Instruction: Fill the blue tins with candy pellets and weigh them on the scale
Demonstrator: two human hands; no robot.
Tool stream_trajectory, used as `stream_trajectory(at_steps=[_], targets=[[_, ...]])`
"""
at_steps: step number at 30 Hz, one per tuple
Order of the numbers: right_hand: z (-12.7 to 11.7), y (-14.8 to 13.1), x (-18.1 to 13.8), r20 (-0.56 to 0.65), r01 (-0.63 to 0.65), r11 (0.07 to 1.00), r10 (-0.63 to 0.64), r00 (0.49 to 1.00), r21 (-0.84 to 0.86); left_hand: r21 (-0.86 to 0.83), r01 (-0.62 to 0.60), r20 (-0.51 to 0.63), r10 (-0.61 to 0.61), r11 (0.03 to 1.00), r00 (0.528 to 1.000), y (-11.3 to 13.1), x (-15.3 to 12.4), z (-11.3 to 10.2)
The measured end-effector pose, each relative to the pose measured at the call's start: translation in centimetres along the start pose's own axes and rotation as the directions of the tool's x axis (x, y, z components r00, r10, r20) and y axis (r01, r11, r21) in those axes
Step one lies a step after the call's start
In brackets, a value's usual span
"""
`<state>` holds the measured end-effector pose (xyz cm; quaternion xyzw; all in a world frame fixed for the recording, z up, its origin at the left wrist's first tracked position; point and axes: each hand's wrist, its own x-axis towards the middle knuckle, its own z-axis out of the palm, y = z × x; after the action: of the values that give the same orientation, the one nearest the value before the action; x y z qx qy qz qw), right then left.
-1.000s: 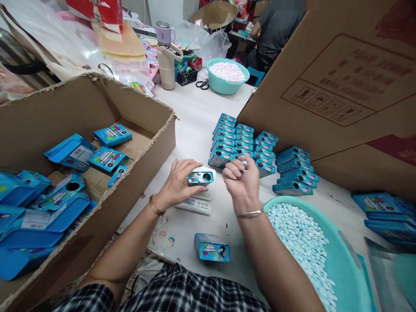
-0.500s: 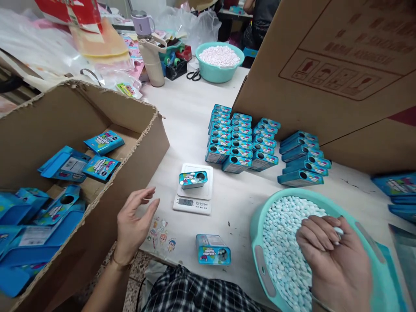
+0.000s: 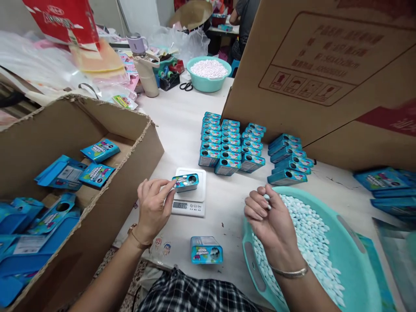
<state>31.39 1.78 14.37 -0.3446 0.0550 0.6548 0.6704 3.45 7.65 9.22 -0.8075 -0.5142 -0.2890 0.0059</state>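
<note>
My left hand [image 3: 155, 208] pinches the left end of a small blue candy box [image 3: 186, 183] that rests on a white digital scale [image 3: 199, 209]. The box has a dark round hole in its top, with pale spots beside it. My right hand [image 3: 268, 212] is closed over the near left part of a turquoise basin [image 3: 365, 277] and holds pale candies [image 3: 267, 203], one showing between the fingers. Loose pale blue candies [image 3: 312, 242] fill much of the basin. Another blue box [image 3: 206, 250], candies visible in its hole, stands near the table's front edge.
Several blue boxes [image 3: 227, 166] stand in rows beyond the scale, beside a large carton [image 3: 312, 117]. An open cardboard box [image 3: 136, 160] at left holds more blue boxes. Farther back are a tumbler [image 3: 146, 78], scissors [image 3: 186, 86], a second basin [image 3: 208, 84] and a person [image 3: 242, 26].
My left hand has moved right and reached the box on the scale. My right hand, still closed on candies, has shifted left over the basin. The camera view has moved slightly.
</note>
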Motion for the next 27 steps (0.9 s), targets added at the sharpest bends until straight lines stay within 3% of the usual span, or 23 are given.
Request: stream_trajectory(at_steps=[6,10,12,16,19,21,23,25,27], targets=[[2.3,2.2,2.1,0.079,-0.044,0.993,0.052,0.996,-0.106,-0.009,-0.029,0.001,0.029,1.0,1.0,0.5,0.2,0.4],[4.0,4.1,4.0,0.119,0.009,0.962,0.024,0.993,-0.273,-0.028,-0.005,-0.034,0.004,1.0,0.999,0.7,0.1,0.8],[4.7,4.9,5.0,0.189,0.112,0.885,-0.027,0.982,-0.452,-0.054,0.011,-0.041,-0.014,0.998,0.999,0.7,0.2,0.9],[5.7,6.0,6.7,0.372,0.298,0.594,0.001,0.928,-0.747,-0.155,0.025,-0.021,-0.029,0.988,0.999,0.8,0.7,0.7],[6.2,6.3,7.4,0.371,0.231,0.577,0.136,0.918,-0.783,-0.226,0.055,0.013,-0.053,0.973,0.998,1.0,1.5,0.4],[6.4,6.3,7.7,0.363,0.218,0.564,0.157,0.918,-0.796,-0.255,0.075,0.038,-0.067,0.964,0.997,1.3,2.2,0.4],[6.5,6.3,7.9,0.409,0.337,0.459,0.066,0.91,-0.822,-0.275,0.088,0.067,-0.073,0.957,0.995,1.7,2.9,0.6],[6.6,6.6,8.0,0.487,0.474,0.316,-0.041,0.872,-0.822,-0.281,0.094,0.087,-0.072,0.955,0.994,2.1,3.7,1.0],[6.7,7.0,8.1,0.539,0.541,0.235,-0.079,0.839,-0.808,-0.281,0.096,0.09,-0.073,0.955,0.993,2.3,4.3,1.3]])
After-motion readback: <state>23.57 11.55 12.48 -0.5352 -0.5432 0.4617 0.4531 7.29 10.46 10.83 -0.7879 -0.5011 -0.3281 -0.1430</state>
